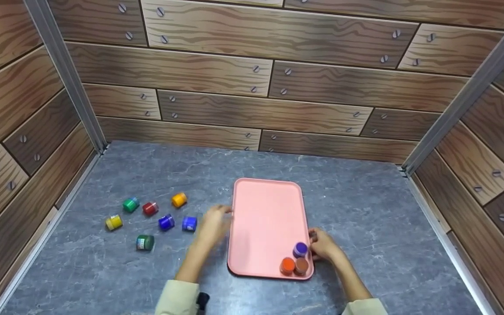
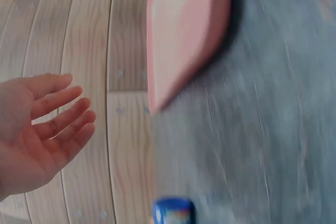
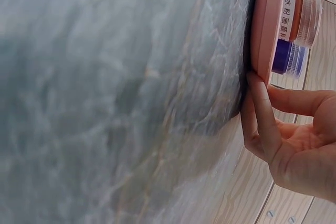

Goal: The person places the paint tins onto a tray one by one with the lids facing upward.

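A pink tray (image 1: 266, 223) lies on the grey marbled table. Three small paint jars stand together in its near right corner: an orange one (image 1: 287, 265), a brown one (image 1: 301, 266) and a purple one (image 1: 300, 250). My right hand (image 1: 323, 245) grips the tray's right rim beside them, thumb at the lip and fingers against the outer side, as the right wrist view shows. By the tray's left side is my left hand (image 1: 214, 223), its fingers loosely extended and holding nothing. In the left wrist view that hand (image 2: 50, 129) is apart from the tray corner (image 2: 189, 30).
Several paint jars lie scattered at the left, among them a blue one (image 1: 189, 224) nearest the left hand, an orange-yellow one (image 1: 179, 200), a red one (image 1: 150, 208) and a dark green one (image 1: 145, 243). Wood-patterned panels (image 1: 217, 105) wall the table at the back and sides.
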`<state>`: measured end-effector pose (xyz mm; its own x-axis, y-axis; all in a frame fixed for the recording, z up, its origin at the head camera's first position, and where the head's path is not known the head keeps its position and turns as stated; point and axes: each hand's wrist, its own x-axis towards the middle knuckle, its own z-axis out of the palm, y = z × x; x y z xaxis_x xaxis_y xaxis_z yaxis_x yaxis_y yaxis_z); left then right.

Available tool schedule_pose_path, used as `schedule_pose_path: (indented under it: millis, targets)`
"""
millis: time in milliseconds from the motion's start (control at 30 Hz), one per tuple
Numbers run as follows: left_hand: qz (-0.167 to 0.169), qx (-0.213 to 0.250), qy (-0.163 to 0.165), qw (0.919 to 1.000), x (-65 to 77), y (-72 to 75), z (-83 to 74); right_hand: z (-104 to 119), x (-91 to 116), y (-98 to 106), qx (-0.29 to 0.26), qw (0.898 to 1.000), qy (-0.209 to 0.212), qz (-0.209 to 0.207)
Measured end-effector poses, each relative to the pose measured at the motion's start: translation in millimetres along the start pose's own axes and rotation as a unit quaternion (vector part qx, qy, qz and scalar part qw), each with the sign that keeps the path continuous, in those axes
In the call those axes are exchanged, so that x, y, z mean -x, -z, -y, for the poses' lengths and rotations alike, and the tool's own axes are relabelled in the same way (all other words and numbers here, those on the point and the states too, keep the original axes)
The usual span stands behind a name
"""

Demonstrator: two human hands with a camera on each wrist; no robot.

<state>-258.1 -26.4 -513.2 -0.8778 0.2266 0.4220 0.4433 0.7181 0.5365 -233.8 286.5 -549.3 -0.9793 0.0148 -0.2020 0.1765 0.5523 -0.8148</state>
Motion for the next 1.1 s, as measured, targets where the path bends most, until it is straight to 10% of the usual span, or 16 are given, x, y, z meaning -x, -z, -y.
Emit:
schedule_pose_path:
  millis: [433, 867, 1100]
  targets:
    - [-0.021, -0.106, 0.192, 0.9755, 21.1, 20.6, 51.8, 0.6, 0.9, -1.0, -0.009, 1.0, -0.003, 0.001]
    - [-0.053, -0.098, 0.167, 0.9796, 18.5, 10.0, 61.7, -0.6, 0.2, -1.2, -0.013, 1.0, -0.009, -0.002]
    - [-0.103, -0.064, 0.236, 0.9641, 11.9, 3.9, 65.5, -0.4, 2.1, -0.2, -0.007, 1.0, -0.008, 0.0]
